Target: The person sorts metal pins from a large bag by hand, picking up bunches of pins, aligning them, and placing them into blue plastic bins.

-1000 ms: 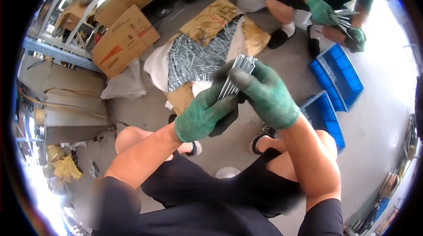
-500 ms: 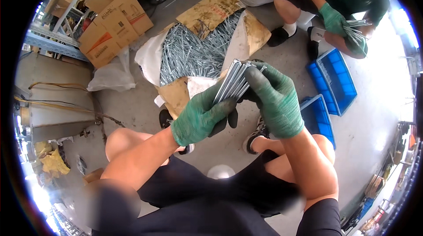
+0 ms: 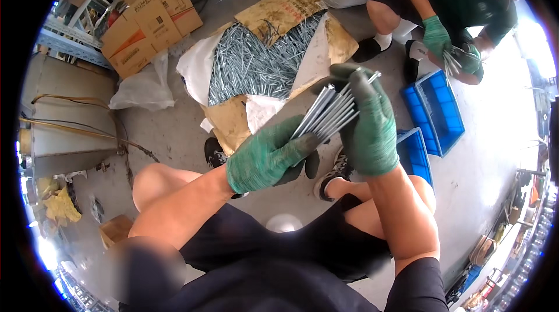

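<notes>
A bundle of long, thin silver metal rods (image 3: 327, 115) with small heads is gripped in my left hand (image 3: 269, 158), in a green glove with dark fingertips. The rods slant up to the right, their upper ends fanned unevenly. My right hand (image 3: 372, 128), gloved alike, is raised at the bundle's right side. One rod end pokes out past its thumb tip, and the hand seems closed on that rod; its fingers are partly hidden behind the thumb. Beyond my hands, a heap of similar rods (image 3: 256, 67) lies in an opened carton with a white liner (image 3: 198, 70).
Two blue crates (image 3: 447, 120) stand on the floor to the right. Past them a co-worker's green-gloved hand (image 3: 437, 38) holds several rods. Cardboard boxes (image 3: 152, 29) and a clear plastic bag (image 3: 142, 91) are at the far left, near a metal cabinet (image 3: 73, 131).
My right hand has turned more upright and shifted slightly right, away from my left. The bundle is more fanned. The co-worker's hands have lowered slightly with their rods.
</notes>
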The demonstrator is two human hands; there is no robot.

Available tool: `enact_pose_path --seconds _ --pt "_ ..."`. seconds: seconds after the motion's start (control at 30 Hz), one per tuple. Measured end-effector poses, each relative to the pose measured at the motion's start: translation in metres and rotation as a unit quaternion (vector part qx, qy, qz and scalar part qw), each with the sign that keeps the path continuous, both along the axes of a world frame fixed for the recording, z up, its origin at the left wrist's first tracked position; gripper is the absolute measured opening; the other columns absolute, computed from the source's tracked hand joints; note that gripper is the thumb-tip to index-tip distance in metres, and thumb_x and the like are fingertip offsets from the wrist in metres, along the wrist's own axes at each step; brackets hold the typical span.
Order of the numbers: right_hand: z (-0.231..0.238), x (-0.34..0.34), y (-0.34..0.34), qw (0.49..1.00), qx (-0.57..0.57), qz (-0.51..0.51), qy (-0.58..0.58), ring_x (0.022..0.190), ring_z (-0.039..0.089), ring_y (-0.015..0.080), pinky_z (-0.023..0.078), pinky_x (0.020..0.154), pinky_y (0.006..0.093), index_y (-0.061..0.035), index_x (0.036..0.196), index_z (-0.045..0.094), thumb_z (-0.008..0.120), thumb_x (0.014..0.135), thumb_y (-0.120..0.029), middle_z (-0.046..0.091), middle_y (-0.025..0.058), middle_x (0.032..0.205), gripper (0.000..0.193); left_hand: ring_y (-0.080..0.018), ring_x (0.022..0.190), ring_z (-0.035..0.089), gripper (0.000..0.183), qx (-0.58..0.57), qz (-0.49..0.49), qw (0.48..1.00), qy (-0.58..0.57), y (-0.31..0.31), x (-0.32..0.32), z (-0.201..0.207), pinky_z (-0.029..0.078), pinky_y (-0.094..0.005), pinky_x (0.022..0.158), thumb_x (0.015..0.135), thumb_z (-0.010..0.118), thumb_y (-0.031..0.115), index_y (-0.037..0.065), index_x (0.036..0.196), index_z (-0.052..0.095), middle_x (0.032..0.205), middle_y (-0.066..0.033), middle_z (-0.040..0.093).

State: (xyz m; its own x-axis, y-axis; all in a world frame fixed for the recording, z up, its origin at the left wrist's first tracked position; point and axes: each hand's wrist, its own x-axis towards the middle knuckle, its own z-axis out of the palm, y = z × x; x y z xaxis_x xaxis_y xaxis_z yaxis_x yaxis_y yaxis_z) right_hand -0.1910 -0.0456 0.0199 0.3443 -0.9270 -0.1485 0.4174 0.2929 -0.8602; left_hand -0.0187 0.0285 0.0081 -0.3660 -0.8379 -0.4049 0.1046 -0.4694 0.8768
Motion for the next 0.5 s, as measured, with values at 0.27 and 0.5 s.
enact_pose_path --seconds 0.27,0.5 --pt "-0.007 -0.012 0.003 0.993 -0.004 0.102 -0.06 0.1 0.067 0.0227 0.055 0.088 0.034 0.0027 0.13 0.055 0.048 0.103 -0.03 0.068 0.0178 0.111 0.043 -0.0075 0.045 0.045 0.044 -0.001 -0.006 0.999 0.031 0.004 -0.008 0.001 0.033 -0.021 0.043 0.102 0.052 0.048 0.007 0.118 0.058 0.072 -0.0079 0.063" --pt "-0.002 -0.015 0.004 0.995 -0.022 0.082 -0.054 0.098 0.068 0.0246 0.057 0.087 0.0373 0.0009 0.13 0.055 0.048 0.104 -0.036 0.067 0.0181 0.11 0.046 -0.0078 0.044 0.045 0.045 0.009 -0.011 0.999 0.053 0.009 -0.008 -0.003 0.033 -0.0213 0.042 0.1 0.055 0.047 0.006 0.119 0.058 0.074 -0.0098 0.065"
